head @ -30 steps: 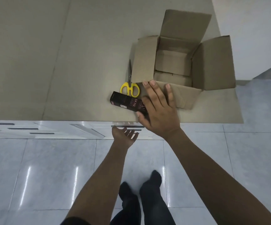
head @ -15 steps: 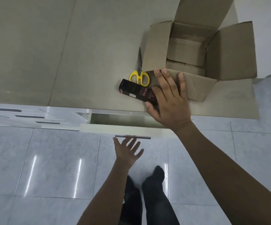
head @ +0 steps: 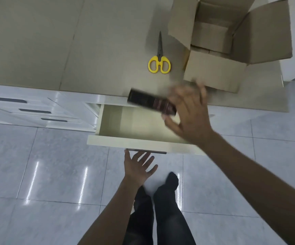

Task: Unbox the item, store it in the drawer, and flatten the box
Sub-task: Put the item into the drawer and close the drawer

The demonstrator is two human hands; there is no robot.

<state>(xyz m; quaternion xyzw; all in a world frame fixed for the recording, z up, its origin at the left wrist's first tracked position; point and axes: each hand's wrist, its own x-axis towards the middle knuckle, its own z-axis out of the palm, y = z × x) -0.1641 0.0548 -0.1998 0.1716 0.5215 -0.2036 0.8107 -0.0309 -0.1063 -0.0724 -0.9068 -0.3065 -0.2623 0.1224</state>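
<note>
Nearest the camera, at the bottom centre of the frame, I see two legs (head: 159, 209) in dark fabric standing on glossy grey floor tiles (head: 46, 174).

Two bare hands are in view. My left hand (head: 138, 165) sits at lower centre, palm up with fingers spread, gripping nothing; its fingertips are just beneath the dark bar handle (head: 146, 151) of the drawer (head: 139, 141).

One drawer is pulled out, a cream, smooth-walled rectangular tray. I count three more closed drawer fronts (head: 35, 110) at the left of the frame, white and glossy with dark slot handles.

My right hand (head: 189, 114) is at centre right, above the right part of the open drawer. It grasps one small black carton (head: 152, 102), a long rectangular pack with a reddish patterned band near the hand. The fingers cover its right end; its left end projects toward frame left, over the countertop edge and the drawer's back. The carton and the hand are motion-blurred, so the print is unreadable.

Farther up, the beige matte countertop (head: 54, 41) carries one pair of scissors (head: 159, 59) with yellow plastic loop handles and dark blades pointing to the top of the frame.

At the upper right stands one brown corrugated cardboard box (head: 213, 73), all visible flaps open, well right of the scissors.
</note>
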